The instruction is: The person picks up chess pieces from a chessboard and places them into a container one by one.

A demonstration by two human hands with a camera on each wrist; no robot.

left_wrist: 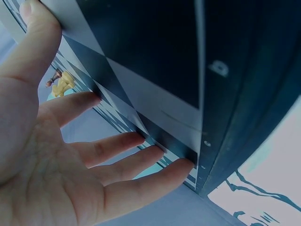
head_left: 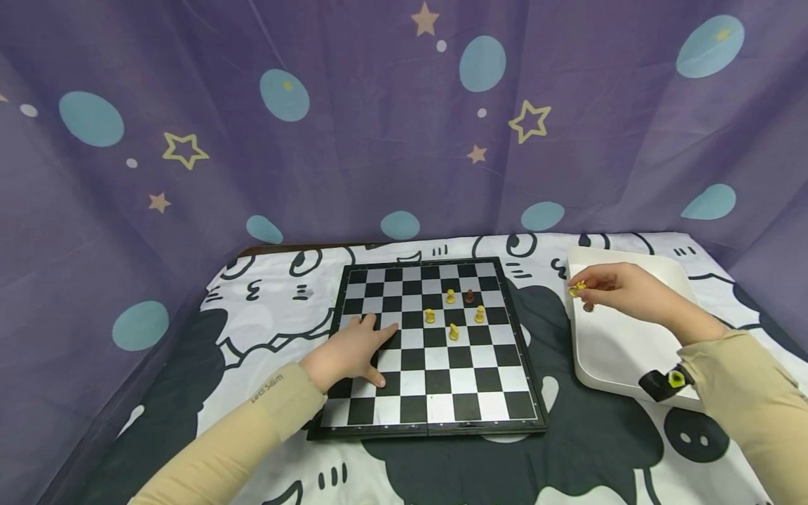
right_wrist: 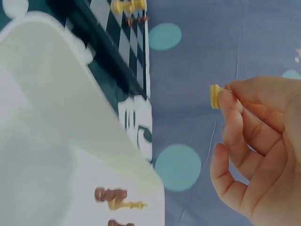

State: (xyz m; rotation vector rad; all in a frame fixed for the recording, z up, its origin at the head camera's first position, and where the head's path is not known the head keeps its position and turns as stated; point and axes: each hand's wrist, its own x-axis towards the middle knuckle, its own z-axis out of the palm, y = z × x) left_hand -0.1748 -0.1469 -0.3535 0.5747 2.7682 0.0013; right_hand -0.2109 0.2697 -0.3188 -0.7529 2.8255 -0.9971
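My left hand (head_left: 355, 351) rests on the left side of a black-and-white chessboard (head_left: 438, 379), its fingers spread and the fingertips on the squares. In the left wrist view these fingers (left_wrist: 127, 186) reach across the board near its lettered border. Several yellow chess pieces (head_left: 454, 332) and one brown chess piece (head_left: 468, 297) stand toward the board's far right. Over the left rim of a white tray (head_left: 621, 358), my right hand (head_left: 621, 289) pinches a yellow chess piece (right_wrist: 215, 96) between thumb and fingers. Its base shows; the fingers cover its top.
Inside the tray lie a brown piece (right_wrist: 110, 194), a thin yellow piece (right_wrist: 131, 205) and another brown piece (right_wrist: 121, 223). A cartoon-print cloth (head_left: 265, 308) covers the table under board and tray. Behind it hangs a purple curtain (head_left: 379, 161) with stars and ovals.
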